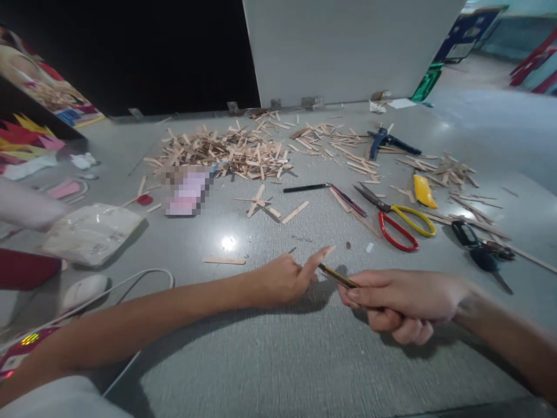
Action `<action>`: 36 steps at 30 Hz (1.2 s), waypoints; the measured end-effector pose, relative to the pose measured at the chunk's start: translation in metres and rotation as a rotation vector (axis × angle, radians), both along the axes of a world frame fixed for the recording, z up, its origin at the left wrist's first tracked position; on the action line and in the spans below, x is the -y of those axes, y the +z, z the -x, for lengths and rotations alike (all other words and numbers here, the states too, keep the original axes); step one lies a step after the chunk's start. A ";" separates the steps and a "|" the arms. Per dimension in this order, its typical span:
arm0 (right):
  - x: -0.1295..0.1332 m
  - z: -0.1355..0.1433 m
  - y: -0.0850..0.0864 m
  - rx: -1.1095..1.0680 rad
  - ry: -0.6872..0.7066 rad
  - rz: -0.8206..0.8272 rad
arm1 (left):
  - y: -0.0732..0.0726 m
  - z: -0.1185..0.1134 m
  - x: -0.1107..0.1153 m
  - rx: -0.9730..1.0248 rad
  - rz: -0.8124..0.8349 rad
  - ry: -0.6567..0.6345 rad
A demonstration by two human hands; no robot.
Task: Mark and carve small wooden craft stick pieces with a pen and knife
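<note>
Nearest, at about 5 o'clock: right hand (404, 305), fingers curled closed, pinching the rear end of a thin dark-and-yellow pencil (337, 276) between thumb and forefinger. Tip of the pencil aimed toward 10 o'clock, meeting the left hand (285, 281) near the centre. Left hand loosely fisted, forefinger stretched out toward 2 o'clock, thumb pressing down beside the pencil tip; whether anything small sits pinned under it, impossible to tell.

Judged by look: light, stiff, slim, smooth-sided, likely to roll or twist if gripped loosely. Best taken at mid-shaft or close behind the point for control, with a firm pinch.

Just beyond, at 11 o'clock, one flat wooden stick (224, 260) lying alone on the grey table (278, 360). Farther at 1 o'clock, scissors (398, 220) with one red and one yellow handle, blades closed. At 3 o'clock, dark keys (476, 247). At 12 o'clock, a black pen (304, 188). Farthest, at 11 to 12 o'clock, a heaped pile of wooden sticks (226, 152), more scattered toward 1 o'clock. At 9 o'clock, a white mouse (82, 290) and cable.
</note>
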State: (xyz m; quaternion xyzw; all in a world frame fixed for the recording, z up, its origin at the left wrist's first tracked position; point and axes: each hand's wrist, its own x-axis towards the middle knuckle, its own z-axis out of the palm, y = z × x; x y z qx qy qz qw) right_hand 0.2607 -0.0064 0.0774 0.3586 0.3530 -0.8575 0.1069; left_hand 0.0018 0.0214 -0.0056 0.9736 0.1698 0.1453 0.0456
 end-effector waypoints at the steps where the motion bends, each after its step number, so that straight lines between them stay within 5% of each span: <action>1: 0.005 0.005 -0.004 0.001 -0.057 -0.032 | 0.000 0.000 0.000 -0.001 0.019 0.012; 7: 0.030 0.025 -0.015 0.079 -0.208 -0.116 | 0.003 0.001 -0.001 -0.029 0.079 0.047; 13: 0.021 0.018 -0.007 0.029 -0.204 -0.069 | 0.003 0.002 -0.002 -0.001 0.147 0.063; 20: 0.025 0.022 -0.017 -0.061 -0.237 -0.073 | 0.011 0.003 -0.003 0.073 0.317 0.074; 28: 0.023 0.021 -0.020 -0.060 -0.251 -0.189 | 0.015 0.003 -0.005 0.103 0.526 0.090; 36: 0.012 0.008 -0.019 0.026 -0.372 -0.383 | 0.015 0.005 -0.006 0.128 0.515 0.127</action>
